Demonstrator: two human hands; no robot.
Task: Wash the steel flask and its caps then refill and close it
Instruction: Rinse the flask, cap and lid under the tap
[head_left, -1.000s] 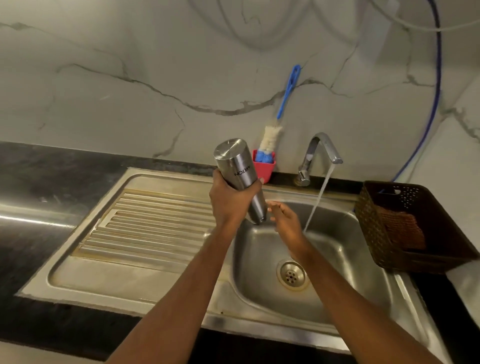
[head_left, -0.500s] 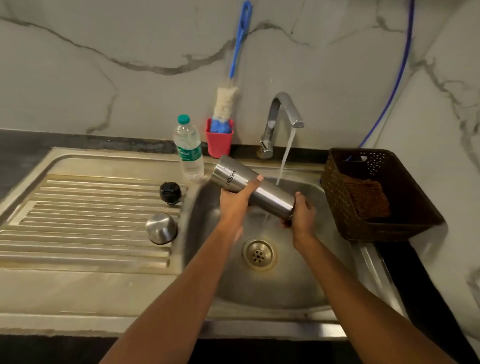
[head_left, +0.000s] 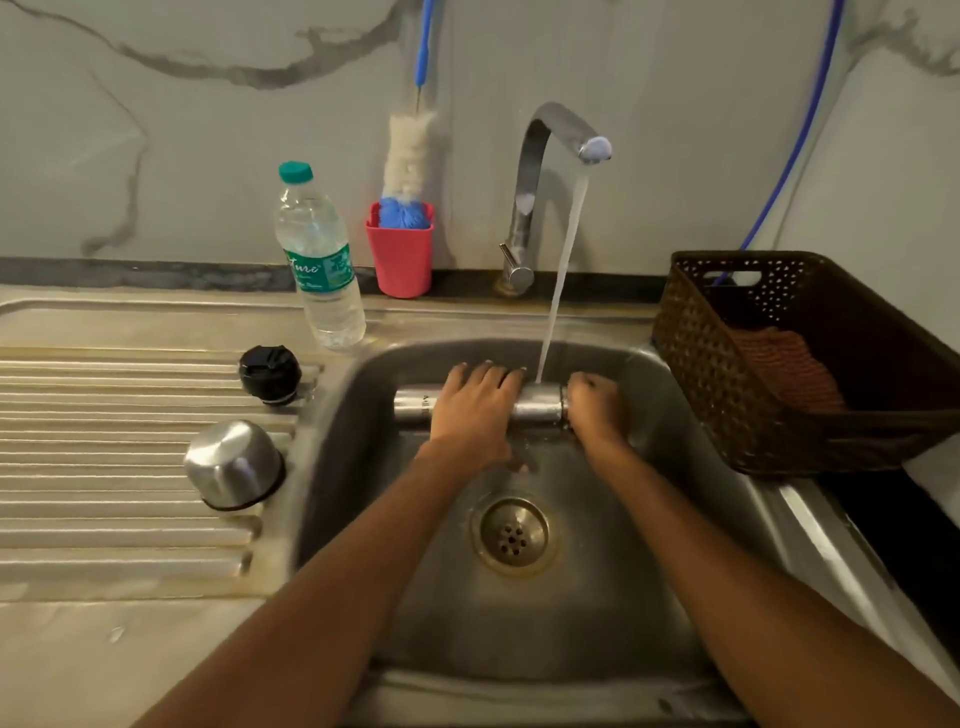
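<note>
We hold the steel flask (head_left: 537, 402) level, low in the sink (head_left: 649, 571), under the water stream (head_left: 558, 280) of the tap (head_left: 540, 171). Our left hand (head_left: 470, 413) wraps over its middle and our right hand (head_left: 597, 408) curls round its right end. The black cap (head_left: 270, 374) and the steel cap (head_left: 234, 465) stand on the drainboard (head_left: 104, 535).

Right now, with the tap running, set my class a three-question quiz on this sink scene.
1. True or false: the steel flask lies on its side under the water stream.
2. Where is the black cap? A in the basket; B on the draining board; C in the basin.
3. What stands in the red cup?
Key: 1 true; 2 B; 3 a brush.
</note>
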